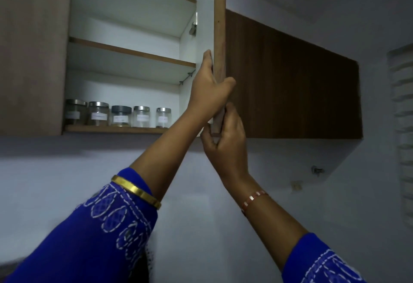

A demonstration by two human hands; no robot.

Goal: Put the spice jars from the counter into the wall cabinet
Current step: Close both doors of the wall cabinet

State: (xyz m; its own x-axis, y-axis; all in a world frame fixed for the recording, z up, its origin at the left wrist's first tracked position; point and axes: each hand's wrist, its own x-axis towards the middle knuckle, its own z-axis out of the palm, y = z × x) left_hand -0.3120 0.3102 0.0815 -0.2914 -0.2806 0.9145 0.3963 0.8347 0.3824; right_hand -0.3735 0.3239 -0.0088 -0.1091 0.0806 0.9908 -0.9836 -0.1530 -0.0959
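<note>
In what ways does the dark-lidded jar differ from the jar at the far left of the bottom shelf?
The dark-lidded jar has a dark grey lid; the far-left jar has a shiny metal one. The dark-lidded jar stands third from the left, while the far-left jar stands beside the cabinet wall and looks taller. Both are clear, upright and carry a white label.

white labels on the spice jars (119, 116) are too blurred to read.

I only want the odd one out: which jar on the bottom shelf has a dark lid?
The middle jar, third from either end; its lid is dark grey, the other four shiny metal.
</note>
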